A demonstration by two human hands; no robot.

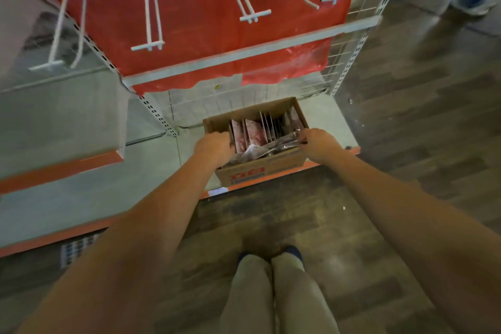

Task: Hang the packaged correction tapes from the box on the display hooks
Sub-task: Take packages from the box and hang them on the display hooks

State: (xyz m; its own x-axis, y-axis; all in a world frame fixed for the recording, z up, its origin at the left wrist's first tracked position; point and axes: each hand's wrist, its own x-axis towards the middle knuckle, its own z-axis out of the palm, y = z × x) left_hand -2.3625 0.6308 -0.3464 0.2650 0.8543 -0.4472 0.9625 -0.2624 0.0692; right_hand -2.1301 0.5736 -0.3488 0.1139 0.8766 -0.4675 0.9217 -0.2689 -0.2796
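— Where are the packaged correction tapes relative to my hands?

— Directly between them. They stand on edge in the cardboard box, cards upright in a row, with a few loose ones lying flat along the near wall. The box sits on the bottom shelf, its near wall out at the orange shelf edge.

— And the hands themselves?

— My left hand curls over the left rim of the box, fingers hooked down inside. My right hand pinches what looks like the top edge of the flat-lying packs at the right end (blur hides the fingertips, so I judge that, not see it).

— So which hand lifts?

— The right, I think: it already has card in its fingers. The display hooks lie well above and beyond both hands, prongs pointing out toward me. The lift must go up and forward, and each card's hanging hole has to meet a prong tip head-on.
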